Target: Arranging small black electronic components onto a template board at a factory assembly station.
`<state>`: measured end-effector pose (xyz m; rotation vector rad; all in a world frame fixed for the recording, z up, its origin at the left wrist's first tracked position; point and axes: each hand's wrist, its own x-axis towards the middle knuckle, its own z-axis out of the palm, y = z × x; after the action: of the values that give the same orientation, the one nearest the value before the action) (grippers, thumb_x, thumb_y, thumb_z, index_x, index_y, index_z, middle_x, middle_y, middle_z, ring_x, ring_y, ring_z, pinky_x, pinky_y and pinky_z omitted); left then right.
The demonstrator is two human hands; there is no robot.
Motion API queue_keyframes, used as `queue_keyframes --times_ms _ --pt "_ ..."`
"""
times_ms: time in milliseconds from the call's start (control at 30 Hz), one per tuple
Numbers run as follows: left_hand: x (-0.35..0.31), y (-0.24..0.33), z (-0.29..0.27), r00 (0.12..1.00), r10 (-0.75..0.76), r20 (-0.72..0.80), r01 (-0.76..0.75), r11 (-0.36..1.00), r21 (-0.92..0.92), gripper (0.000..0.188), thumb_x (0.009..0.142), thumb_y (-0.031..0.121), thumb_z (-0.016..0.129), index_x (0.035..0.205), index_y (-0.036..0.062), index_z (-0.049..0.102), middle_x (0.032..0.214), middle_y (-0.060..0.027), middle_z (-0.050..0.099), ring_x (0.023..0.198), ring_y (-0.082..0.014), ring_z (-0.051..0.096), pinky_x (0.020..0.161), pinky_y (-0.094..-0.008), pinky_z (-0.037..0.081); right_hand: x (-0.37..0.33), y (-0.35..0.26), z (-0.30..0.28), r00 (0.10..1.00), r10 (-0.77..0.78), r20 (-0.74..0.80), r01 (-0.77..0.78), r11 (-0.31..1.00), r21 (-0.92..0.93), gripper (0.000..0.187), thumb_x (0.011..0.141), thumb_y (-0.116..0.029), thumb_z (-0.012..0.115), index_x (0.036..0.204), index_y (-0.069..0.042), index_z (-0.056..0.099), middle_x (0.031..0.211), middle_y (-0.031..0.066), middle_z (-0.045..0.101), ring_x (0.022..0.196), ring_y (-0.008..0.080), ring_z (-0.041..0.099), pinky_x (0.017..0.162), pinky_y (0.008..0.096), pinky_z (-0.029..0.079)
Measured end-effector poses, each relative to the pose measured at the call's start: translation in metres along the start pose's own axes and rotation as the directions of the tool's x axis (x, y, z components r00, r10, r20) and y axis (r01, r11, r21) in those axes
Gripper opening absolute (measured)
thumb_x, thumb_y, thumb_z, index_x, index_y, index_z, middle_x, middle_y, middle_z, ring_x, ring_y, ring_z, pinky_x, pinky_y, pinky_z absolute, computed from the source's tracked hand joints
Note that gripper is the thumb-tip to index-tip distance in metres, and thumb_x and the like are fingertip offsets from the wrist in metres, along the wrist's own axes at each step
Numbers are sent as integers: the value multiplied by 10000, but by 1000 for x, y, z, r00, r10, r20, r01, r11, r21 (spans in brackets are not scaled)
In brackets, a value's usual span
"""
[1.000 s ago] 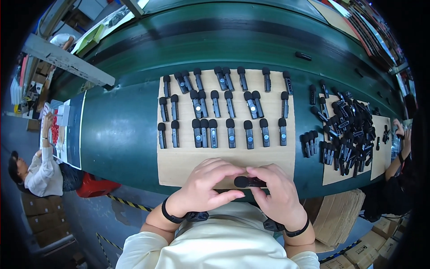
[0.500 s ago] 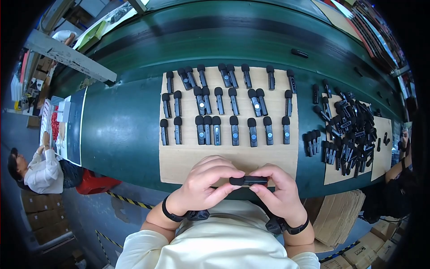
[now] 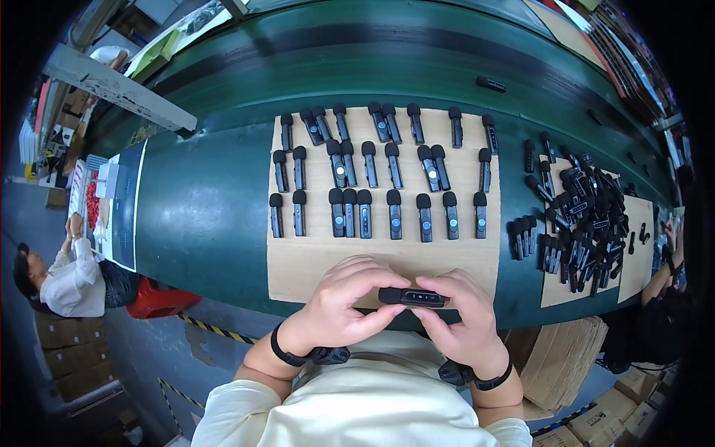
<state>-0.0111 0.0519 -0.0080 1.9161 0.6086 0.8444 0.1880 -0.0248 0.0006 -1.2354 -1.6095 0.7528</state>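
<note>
Your left hand (image 3: pixel 344 302) and right hand (image 3: pixel 468 304) pinch the black microphone (image 3: pixel 418 298) between fingertips, over the near edge of the cardboard sheet (image 3: pixel 309 270), probably to leave its upper face visible

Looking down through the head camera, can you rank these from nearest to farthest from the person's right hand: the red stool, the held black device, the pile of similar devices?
1. Held black device: in the fingers of the right hand.
2. Pile of similar devices: on the table, off to the right.
3. Red stool: on the far left, beyond the table's near edge.
</note>
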Motion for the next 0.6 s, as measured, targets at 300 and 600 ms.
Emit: queue_keyframes --times_ms 300,600 --pt "1 1 0 1000 14 -11 -14 999 -30 272 729 23 768 982 -11 675 921 -126 711 823 -289 659 888 -441 513 1 2 -2 999 -51 12 51 999 -16 355 726 55 708 1072 10 644 920 127 679 767 260 630 680 336 494" --pt "2 0 1 999 41 3 -41 999 -29 280 725 6 762 990 -10 674 921 -121 713 819 -284 661 894 -448 513 2 5 -2 997 -75 10 76 997 -15 353 709 56 715 1052 7 650 916 126 691 758 263 634 679 342 498"
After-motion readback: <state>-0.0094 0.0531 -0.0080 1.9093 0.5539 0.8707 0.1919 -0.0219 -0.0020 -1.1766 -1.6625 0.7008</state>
